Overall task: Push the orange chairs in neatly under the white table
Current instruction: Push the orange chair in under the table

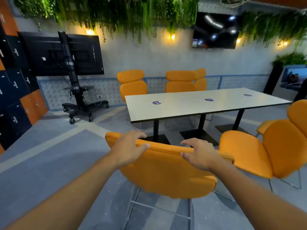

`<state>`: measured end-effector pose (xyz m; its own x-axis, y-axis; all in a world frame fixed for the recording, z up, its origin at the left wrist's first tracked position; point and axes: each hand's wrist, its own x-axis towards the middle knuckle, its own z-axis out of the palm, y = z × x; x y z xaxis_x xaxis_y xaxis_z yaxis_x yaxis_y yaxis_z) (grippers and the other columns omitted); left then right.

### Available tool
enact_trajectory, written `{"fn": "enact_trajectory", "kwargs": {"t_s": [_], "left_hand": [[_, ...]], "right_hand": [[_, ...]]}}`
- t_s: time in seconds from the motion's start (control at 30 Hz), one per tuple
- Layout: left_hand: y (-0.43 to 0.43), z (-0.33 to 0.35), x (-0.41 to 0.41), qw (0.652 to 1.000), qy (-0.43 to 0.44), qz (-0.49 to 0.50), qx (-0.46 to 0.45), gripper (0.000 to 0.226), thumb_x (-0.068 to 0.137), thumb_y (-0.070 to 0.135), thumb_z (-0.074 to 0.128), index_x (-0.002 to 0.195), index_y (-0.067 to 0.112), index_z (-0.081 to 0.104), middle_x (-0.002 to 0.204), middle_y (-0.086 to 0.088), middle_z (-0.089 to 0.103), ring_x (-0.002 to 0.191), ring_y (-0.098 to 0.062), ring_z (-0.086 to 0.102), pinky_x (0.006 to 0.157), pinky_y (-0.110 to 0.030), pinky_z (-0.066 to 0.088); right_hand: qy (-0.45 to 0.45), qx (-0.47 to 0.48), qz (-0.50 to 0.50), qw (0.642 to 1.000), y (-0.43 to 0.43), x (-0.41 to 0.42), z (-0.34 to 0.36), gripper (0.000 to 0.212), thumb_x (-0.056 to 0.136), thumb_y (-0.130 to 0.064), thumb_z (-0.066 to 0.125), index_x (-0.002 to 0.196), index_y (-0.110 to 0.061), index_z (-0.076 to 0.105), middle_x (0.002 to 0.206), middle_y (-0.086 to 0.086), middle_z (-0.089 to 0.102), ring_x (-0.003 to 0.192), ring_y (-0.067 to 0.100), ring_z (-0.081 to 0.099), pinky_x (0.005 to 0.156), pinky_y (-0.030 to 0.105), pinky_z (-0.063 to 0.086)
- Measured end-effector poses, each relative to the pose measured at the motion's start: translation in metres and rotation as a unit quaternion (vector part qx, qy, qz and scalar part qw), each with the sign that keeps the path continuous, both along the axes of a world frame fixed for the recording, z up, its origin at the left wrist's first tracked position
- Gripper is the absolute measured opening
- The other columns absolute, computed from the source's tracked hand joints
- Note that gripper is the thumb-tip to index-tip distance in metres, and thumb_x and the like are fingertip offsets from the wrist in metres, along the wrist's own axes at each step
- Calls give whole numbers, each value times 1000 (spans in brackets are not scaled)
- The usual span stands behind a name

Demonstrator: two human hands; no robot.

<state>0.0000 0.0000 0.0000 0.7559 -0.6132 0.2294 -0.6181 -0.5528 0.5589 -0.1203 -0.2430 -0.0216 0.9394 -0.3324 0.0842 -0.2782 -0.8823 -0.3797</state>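
An orange chair (166, 171) stands right in front of me, its back toward me, some way short of the near end of the white table (191, 105). My left hand (127, 150) grips the top edge of its backrest, fingers over the far side and thumb on the near side. My right hand (199, 153) holds the same edge further right in the same way. A second orange chair (265, 151) stands to the right, turned sideways. Three more orange chairs (132, 83) (181, 82) (201, 78) stand along the table's far side.
A black screen on a wheeled stand (74, 97) is at the left on the grey floor. Dark lockers (13, 97) line the left wall. Another orange chair (299, 113) shows at the right edge. The table rests on black posts with flat bases (156, 130).
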Motion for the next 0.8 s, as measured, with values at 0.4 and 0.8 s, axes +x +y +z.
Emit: {"fn": "enact_trajectory", "kwargs": {"t_s": [0.4,0.8], "left_hand": [[-48,-66,47,983,7,0,184,86,85,57,62,152,37,14,162,1,11,149,-27,8,118,-55,16],[-88,-99,99,958,-70,41,276,93,67,69,70,144,41,26,149,2,31,145,-30,13,114,-66,-1]], "right_hand": [[20,-98,-59,993,-38,41,-68,71,88,-81,33,140,-36,50,141,-7,56,131,20,48,111,49,28],[32,-223,-54,973,-65,71,-85,93,56,-108,19,93,-33,59,84,-10,60,78,15,56,76,36,47]]}}
